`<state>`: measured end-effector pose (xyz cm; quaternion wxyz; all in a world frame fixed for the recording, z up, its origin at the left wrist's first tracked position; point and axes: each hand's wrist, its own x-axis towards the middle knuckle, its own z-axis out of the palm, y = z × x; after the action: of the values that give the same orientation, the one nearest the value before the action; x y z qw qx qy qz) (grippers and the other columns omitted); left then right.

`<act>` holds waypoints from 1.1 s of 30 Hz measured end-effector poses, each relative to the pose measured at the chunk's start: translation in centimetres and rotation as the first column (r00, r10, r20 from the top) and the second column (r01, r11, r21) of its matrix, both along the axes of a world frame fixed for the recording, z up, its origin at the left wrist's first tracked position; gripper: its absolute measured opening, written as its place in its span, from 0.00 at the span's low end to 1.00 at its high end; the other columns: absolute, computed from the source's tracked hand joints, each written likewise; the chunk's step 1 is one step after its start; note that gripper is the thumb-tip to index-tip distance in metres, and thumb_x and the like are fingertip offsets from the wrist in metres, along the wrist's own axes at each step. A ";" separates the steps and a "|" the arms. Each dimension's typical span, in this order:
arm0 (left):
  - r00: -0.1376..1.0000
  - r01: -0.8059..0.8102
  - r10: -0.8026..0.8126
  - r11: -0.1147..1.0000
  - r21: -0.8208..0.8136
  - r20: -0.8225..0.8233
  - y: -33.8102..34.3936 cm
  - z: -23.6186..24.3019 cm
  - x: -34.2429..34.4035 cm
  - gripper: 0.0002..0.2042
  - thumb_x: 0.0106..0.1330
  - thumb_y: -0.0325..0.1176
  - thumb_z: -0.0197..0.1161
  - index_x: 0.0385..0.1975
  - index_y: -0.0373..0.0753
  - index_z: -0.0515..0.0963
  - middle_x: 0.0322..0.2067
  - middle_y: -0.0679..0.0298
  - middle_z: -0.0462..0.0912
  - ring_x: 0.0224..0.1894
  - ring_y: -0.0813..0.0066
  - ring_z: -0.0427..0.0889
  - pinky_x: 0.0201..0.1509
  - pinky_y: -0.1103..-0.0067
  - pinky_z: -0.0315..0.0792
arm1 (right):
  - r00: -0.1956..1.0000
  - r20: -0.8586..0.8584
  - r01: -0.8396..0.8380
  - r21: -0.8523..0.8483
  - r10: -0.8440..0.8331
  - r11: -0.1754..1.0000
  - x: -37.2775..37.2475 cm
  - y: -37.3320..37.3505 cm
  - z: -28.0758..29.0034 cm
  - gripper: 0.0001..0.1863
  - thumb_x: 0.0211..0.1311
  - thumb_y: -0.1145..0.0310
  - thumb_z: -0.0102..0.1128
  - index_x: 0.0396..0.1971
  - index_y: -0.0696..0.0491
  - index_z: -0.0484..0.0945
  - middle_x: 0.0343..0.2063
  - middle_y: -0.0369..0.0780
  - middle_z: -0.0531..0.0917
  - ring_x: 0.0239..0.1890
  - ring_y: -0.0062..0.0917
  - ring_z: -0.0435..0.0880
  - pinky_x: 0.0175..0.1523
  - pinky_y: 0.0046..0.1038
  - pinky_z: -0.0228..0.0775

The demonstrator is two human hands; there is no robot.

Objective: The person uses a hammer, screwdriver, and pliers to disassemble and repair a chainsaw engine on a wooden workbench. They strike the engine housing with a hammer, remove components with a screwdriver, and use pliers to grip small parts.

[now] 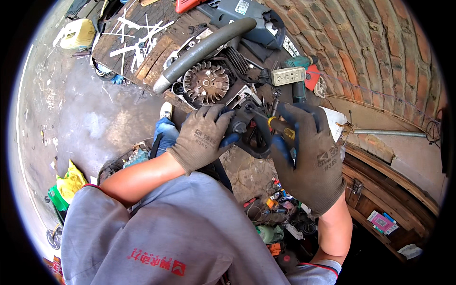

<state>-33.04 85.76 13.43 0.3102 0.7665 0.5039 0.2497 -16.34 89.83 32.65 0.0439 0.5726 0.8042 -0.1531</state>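
My left hand [204, 137], in a brown work glove, is closed on a black plastic handle part [251, 135] below a dismantled engine. My right hand [306, 152], gloved alike, has its fingers round a screwdriver [279, 125] with a yellow-and-dark handle, its shaft reaching left to the black part near my left fingers; whether the tip sits in a screw is too small to tell. Just above, the engine shows a rusty finned flywheel [204, 84] and a curved grey tube handle [199, 52] on a worn wooden bench [147, 71].
A teal power drill [297, 62] and cream power strip [288, 76] lie at the bench's right by a brick wall [365, 52]. A grey housing [251, 28] and white strips [133, 52] are farther back. Wooden planks [389, 185] run at right; jumbled parts [268, 232] lie below.
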 end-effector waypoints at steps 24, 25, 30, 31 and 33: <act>0.999 0.006 -0.007 0.999 -0.035 -0.044 0.3 0.4 0.7 0.31 0.54 0.42 0.76 0.58 0.39 0.74 0.55 0.53 0.76 0.55 0.50 0.78 0.58 0.59 0.73 | 0.996 0.080 0.032 0.219 -0.051 0.975 1.7 -2.0 -1.9 0.16 0.66 0.57 0.65 0.44 0.53 0.79 0.25 0.45 0.82 0.22 0.39 0.85 0.26 0.38 0.77; 1.000 0.008 -0.009 0.998 -0.069 -0.026 0.6 1.0 0.7 0.32 0.55 0.42 0.75 0.59 0.39 0.73 0.55 0.53 0.76 0.55 0.49 0.78 0.58 0.59 0.73 | 0.987 0.119 0.085 0.207 -0.111 0.975 1.6 -2.1 -1.6 0.15 0.66 0.58 0.65 0.43 0.53 0.79 0.26 0.46 0.82 0.23 0.40 0.85 0.26 0.38 0.77; 0.987 0.107 -0.123 0.984 -0.143 -0.108 4.8 2.9 2.8 0.26 0.57 0.38 0.72 0.57 0.44 0.78 0.51 0.53 0.78 0.50 0.50 0.82 0.53 0.61 0.77 | 0.989 -0.057 0.146 0.299 -0.135 0.943 3.4 -2.6 -3.0 0.15 0.66 0.56 0.65 0.40 0.54 0.80 0.26 0.46 0.83 0.24 0.42 0.85 0.27 0.39 0.76; 0.974 0.141 -0.165 0.978 -0.156 -0.155 5.6 2.8 3.3 0.24 0.56 0.37 0.72 0.55 0.45 0.80 0.49 0.53 0.79 0.49 0.51 0.83 0.52 0.61 0.78 | 0.986 -0.102 0.156 0.328 -0.129 0.932 3.8 -2.7 -3.3 0.16 0.66 0.55 0.64 0.40 0.54 0.80 0.26 0.46 0.83 0.24 0.42 0.85 0.27 0.39 0.76; 0.955 0.136 -0.172 0.978 -0.156 -0.243 6.0 3.0 4.0 0.17 0.55 0.35 0.72 0.46 0.46 0.83 0.45 0.55 0.80 0.46 0.53 0.84 0.49 0.62 0.78 | 0.980 -0.093 0.196 0.278 -0.177 0.941 4.2 -3.3 -1.8 0.15 0.66 0.58 0.66 0.42 0.54 0.81 0.29 0.46 0.85 0.26 0.41 0.87 0.30 0.37 0.78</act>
<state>-29.07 91.77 16.45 0.3134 0.8060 0.4941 0.0889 -12.15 86.53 30.83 -0.0808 0.6410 0.7611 -0.0581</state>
